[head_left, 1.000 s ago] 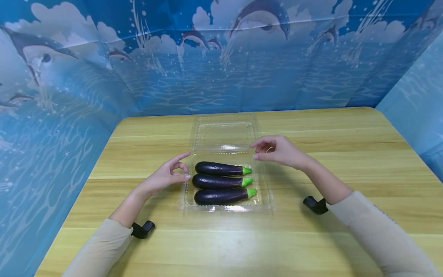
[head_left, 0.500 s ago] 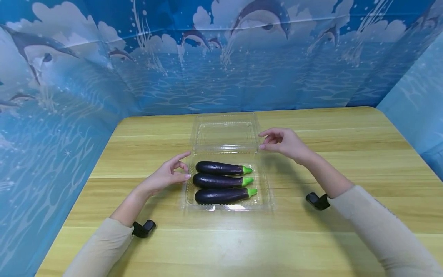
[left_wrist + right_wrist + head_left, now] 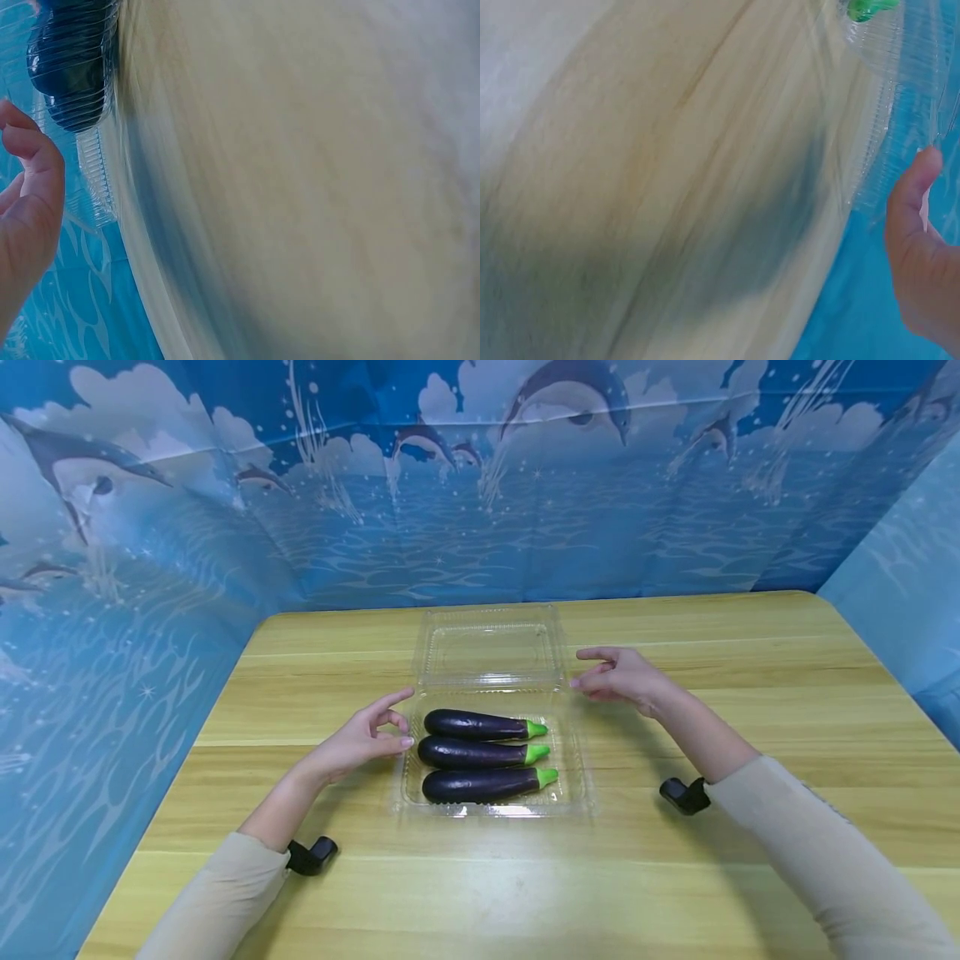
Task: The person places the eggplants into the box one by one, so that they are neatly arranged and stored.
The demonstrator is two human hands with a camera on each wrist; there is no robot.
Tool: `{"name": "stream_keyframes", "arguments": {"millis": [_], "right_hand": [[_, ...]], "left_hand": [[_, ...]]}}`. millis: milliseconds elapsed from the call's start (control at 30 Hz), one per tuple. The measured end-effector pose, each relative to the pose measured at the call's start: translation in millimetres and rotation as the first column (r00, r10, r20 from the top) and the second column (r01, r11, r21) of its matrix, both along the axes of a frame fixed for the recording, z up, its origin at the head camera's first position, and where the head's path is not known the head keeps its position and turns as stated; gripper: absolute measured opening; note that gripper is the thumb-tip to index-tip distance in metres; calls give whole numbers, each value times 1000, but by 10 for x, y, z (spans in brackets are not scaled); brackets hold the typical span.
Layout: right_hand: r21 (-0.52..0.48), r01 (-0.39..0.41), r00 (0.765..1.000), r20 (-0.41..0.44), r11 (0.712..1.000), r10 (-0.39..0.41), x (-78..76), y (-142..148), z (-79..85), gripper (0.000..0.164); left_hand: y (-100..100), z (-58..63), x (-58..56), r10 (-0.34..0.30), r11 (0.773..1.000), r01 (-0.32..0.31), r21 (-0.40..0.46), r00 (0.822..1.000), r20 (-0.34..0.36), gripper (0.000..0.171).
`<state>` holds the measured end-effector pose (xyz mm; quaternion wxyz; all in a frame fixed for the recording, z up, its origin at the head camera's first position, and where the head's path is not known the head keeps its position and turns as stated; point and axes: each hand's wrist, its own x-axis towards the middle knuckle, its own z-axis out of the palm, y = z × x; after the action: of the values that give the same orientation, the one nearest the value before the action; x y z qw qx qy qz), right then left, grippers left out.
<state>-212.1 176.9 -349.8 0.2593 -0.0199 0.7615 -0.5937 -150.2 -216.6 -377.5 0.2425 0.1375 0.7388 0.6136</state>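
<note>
Three dark purple eggplants with green stems lie side by side in the base of a clear plastic clamshell container (image 3: pixel 573 793): a far eggplant (image 3: pixel 476 725), a middle eggplant (image 3: pixel 472 752) and a near eggplant (image 3: pixel 480 786). The container's lid (image 3: pixel 491 647) is folded back flat on the table. My left hand (image 3: pixel 360 743) is at the base's left edge, thumb and index finger apart; whether it touches the rim I cannot tell. To the right of the hinge, my right hand (image 3: pixel 626 681) hovers with loosely bent fingers and nothing between them. In the right wrist view, a green stem (image 3: pixel 870 7) shows through the plastic.
The container lies on a wood-grain table (image 3: pixel 495 893). Behind and beside the table hangs a blue curtain (image 3: pixel 480 527) printed with dolphins and waves. Each wrist wears a black camera, one left (image 3: pixel 313 857) and one right (image 3: pixel 684 796).
My right hand has moved rightward from above the container's right edge to beside it, first rising away, then dipping slightly. My left hand, the eggplants and the container have stayed in place.
</note>
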Motion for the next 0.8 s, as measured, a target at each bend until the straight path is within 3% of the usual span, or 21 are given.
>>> {"name": "stream_keyframes", "arguments": {"millis": [233, 533, 800], "right_hand": [[-167, 17, 986, 166, 986, 11, -22, 22, -65, 74], [-292, 43, 974, 224, 956, 25, 18, -19, -77, 80], [-325, 54, 979, 202, 944, 13, 23, -26, -130, 81]], "left_hand": [[-4, 6, 0, -2, 1000, 2, -3, 1000, -1, 77], [6, 27, 8, 2, 1000, -2, -3, 1000, 9, 76], [2, 12, 1, -5, 1000, 5, -1, 1000, -2, 76]]}}
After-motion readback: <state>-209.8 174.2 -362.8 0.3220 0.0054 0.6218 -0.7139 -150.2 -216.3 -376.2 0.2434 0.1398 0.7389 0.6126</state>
